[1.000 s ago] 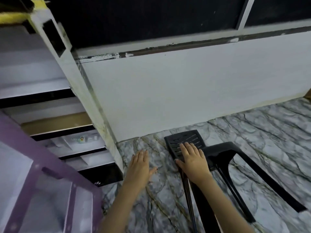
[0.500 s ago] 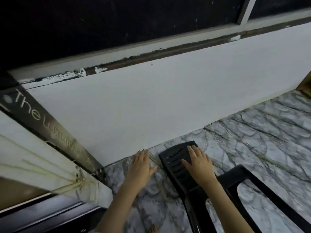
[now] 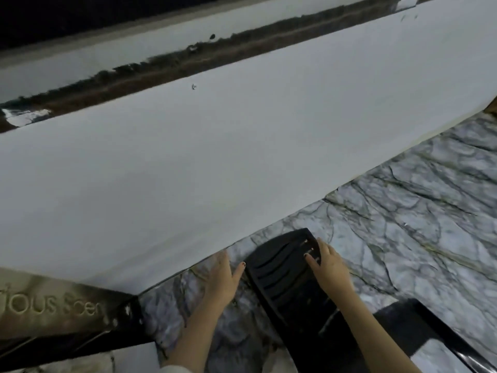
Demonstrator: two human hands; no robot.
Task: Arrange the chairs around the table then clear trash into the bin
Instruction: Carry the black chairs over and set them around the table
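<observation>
Black plastic chair with a slotted backrest (image 3: pixel 279 267) stands on the grey veined marble floor (image 3: pixel 403 238), under the right hand (image 3: pixel 329 269). That hand lies on the backrest's upper right edge, thumb across the slats; I cannot tell whether its fingers curl round the edge. Just beside it, the left hand (image 3: pixel 223 278) hovers flat, fingers straight. Further left, a brown-gold band (image 3: pixel 51 305) reads "ious Scen".

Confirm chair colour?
Chair is black, with a slatted back; shows best in the head view.
</observation>
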